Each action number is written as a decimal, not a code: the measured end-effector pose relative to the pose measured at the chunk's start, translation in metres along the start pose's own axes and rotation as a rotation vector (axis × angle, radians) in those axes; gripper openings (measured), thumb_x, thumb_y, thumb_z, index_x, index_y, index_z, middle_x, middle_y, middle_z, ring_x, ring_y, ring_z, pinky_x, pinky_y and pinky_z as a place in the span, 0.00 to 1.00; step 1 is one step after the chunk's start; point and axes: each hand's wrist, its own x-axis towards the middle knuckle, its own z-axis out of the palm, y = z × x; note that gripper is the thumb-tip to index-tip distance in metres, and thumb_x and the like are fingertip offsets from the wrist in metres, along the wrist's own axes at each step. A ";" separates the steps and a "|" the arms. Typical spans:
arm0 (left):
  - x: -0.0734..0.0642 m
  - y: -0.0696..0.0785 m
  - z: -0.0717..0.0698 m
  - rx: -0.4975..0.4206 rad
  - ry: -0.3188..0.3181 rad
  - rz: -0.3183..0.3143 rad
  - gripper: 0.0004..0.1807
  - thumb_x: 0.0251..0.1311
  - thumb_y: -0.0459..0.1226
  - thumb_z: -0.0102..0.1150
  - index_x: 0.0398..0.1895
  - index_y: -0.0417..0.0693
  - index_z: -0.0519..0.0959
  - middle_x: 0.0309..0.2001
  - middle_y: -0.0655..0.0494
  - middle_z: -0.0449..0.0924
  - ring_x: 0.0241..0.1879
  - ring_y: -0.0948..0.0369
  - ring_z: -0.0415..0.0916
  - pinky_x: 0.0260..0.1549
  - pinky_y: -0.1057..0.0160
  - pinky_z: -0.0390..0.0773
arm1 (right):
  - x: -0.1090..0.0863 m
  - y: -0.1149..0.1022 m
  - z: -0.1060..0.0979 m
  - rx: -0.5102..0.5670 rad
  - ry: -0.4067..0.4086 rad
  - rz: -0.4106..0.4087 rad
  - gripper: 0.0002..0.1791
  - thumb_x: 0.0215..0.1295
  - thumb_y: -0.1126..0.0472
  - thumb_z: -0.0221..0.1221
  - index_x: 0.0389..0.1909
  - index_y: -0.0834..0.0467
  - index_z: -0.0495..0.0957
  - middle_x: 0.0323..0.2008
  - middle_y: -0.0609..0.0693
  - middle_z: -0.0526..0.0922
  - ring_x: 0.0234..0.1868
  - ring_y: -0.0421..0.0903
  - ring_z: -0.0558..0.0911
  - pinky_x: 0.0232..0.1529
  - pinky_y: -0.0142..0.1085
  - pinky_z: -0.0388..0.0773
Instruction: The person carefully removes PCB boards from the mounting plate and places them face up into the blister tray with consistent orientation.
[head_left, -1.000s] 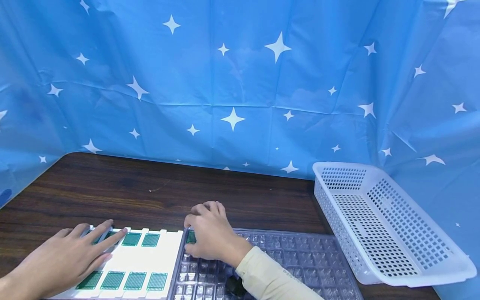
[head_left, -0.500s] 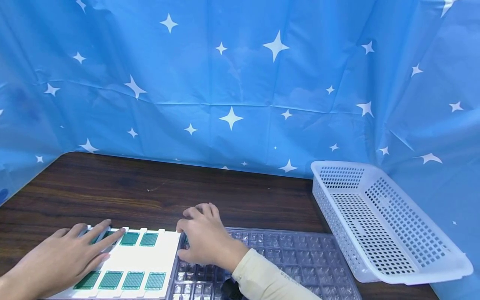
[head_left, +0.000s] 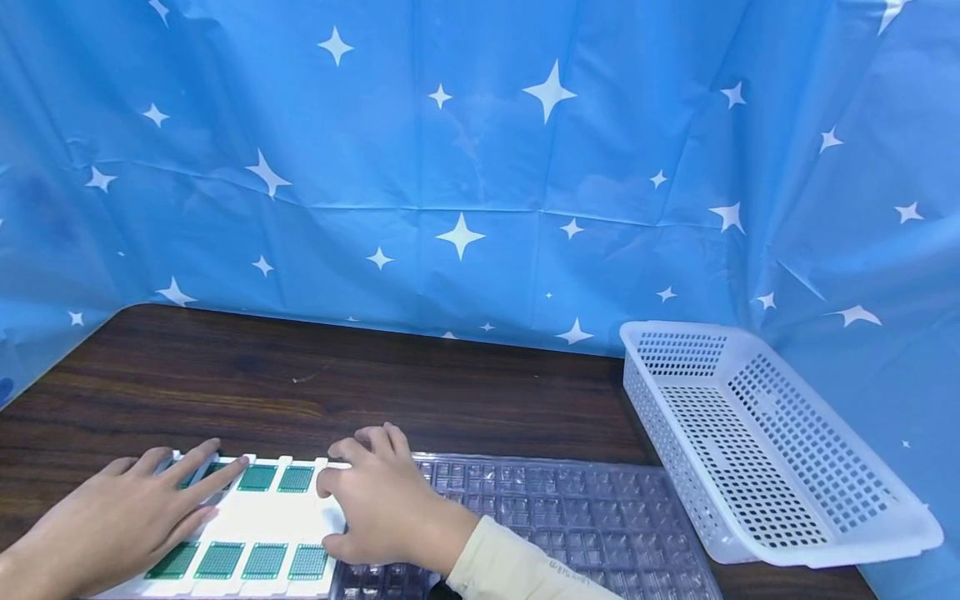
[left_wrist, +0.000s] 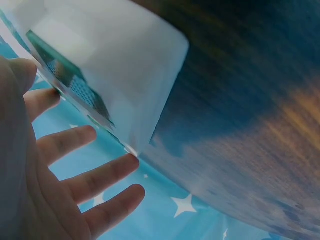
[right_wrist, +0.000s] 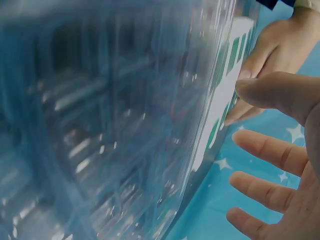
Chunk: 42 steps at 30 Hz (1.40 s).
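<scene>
My left hand (head_left: 123, 508) lies with spread fingers over a white flat holder (head_left: 277, 517) at the lower left. Two rows of small green perforated circuit boards (head_left: 296, 478) sit on this holder; the hand covers some of them. Loosely bent, my right hand (head_left: 386, 508) hovers over the holder's right end, beside a clear plastic tray (head_left: 600, 508) divided into many cells. The right wrist view shows the thumb (right_wrist: 265, 90) and fingers apart, with nothing visible between them. In the left wrist view, fingertips (left_wrist: 127, 162) touch the holder's edge near a green board (left_wrist: 75, 80).
A white perforated basket (head_left: 862, 546) stands at the right, close to the tray. Dark wood tabletop (head_left: 450, 392) stretches behind the holder and tray. A blue curtain (head_left: 480, 167) with white stars hangs along the back.
My right hand has moved left from the tray's corner, where a green board showed by its fingers, to the holder's right end. My left hand has stayed in place.
</scene>
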 end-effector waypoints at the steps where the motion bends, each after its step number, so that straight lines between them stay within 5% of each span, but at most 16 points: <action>1: 0.001 0.000 -0.001 -0.002 -0.006 -0.003 0.32 0.62 0.61 0.55 0.67 0.61 0.72 0.63 0.46 0.75 0.49 0.45 0.79 0.42 0.39 0.79 | 0.000 -0.001 0.000 -0.004 -0.004 -0.011 0.18 0.58 0.38 0.63 0.49 0.35 0.80 0.66 0.39 0.70 0.69 0.47 0.64 0.72 0.50 0.60; 18: 0.003 0.001 -0.001 -0.030 -0.058 -0.014 0.31 0.63 0.59 0.54 0.67 0.59 0.71 0.63 0.43 0.74 0.48 0.42 0.79 0.41 0.37 0.79 | 0.000 -0.020 0.003 -0.099 -0.046 -0.064 0.20 0.56 0.35 0.63 0.49 0.32 0.78 0.66 0.37 0.69 0.71 0.47 0.65 0.72 0.53 0.61; 42: 0.002 0.001 -0.001 -0.021 -0.040 -0.006 0.31 0.64 0.60 0.54 0.67 0.59 0.71 0.63 0.44 0.75 0.48 0.44 0.79 0.41 0.39 0.79 | 0.001 -0.027 0.010 -0.112 -0.089 -0.031 0.18 0.54 0.33 0.64 0.45 0.29 0.79 0.66 0.35 0.68 0.71 0.47 0.63 0.73 0.51 0.60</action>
